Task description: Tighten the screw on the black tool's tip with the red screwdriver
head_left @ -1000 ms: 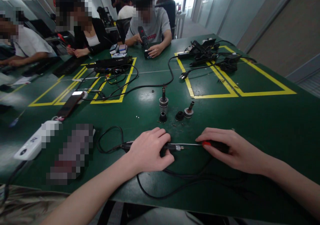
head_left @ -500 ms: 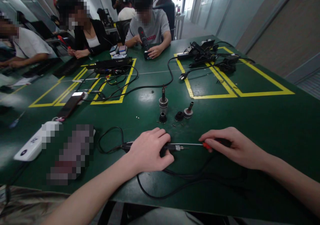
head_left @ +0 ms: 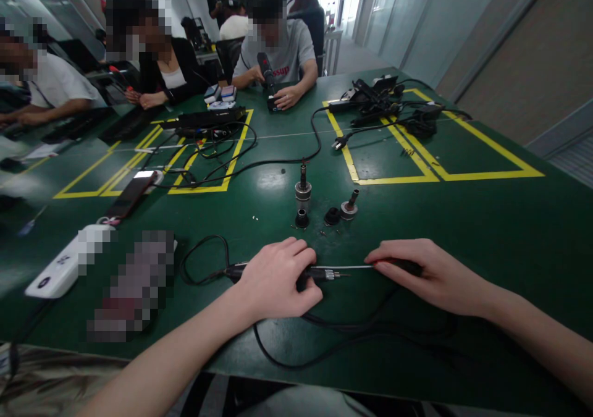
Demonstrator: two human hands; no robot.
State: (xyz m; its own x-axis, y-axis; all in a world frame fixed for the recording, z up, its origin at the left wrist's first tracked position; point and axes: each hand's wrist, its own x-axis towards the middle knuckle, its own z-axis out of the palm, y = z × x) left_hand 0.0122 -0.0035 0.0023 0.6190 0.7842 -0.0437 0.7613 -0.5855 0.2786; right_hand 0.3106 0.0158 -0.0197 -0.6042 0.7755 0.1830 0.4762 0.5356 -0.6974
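My left hand point(head_left: 277, 279) presses down on a black corded tool point(head_left: 319, 274) lying on the green table point(head_left: 486, 225), fingers wrapped over its body; a metal tip sticks out to the right. My right hand point(head_left: 428, 275) grips a screwdriver point(head_left: 359, 267) with a red and black handle, its thin shaft pointing left into the tool's tip. The tool's black cable point(head_left: 324, 336) loops along the table's near edge. Just beyond the hands stand small metal parts: an upright chuck piece point(head_left: 302, 190), a black ring point(head_left: 302, 219), a black cap point(head_left: 332, 215) and a tilted fitting point(head_left: 349, 207).
A white box point(head_left: 60, 269) and a blurred object lie at the left, with a phone point(head_left: 130, 194) behind. Cables and black devices point(head_left: 384, 102) fill the yellow-taped areas farther back. Three people sit across the table; one holds a black tool point(head_left: 266, 74).
My right hand has turned slightly on the screwdriver handle, covering more of its red part. The left hand and the tool have stayed in place.
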